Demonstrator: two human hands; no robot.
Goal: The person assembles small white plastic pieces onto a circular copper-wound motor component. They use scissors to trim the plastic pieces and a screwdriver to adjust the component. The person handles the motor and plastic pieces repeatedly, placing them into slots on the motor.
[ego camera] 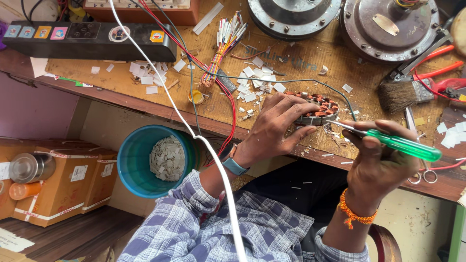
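Observation:
My left hand (pixel 274 126) grips a round motor stator (pixel 320 109) with copper windings, held at the front edge of the wooden workbench (pixel 121 77). My right hand (pixel 378 162) holds a screwdriver with a clear green handle (pixel 405 145); its metal shaft points left and its tip touches the stator's near rim. A grey wire runs from the stator toward the back of the bench.
White paper scraps (pixel 252 85) litter the bench. A bundle of coloured wires (pixel 223 41), a black power strip (pixel 87 39), two round motor housings (pixel 388 26), a brush (pixel 403 94) and red-handled pliers (pixel 444 80) lie around. A teal bucket (pixel 133 165) of scraps stands below, beside cardboard boxes (pixel 73 184).

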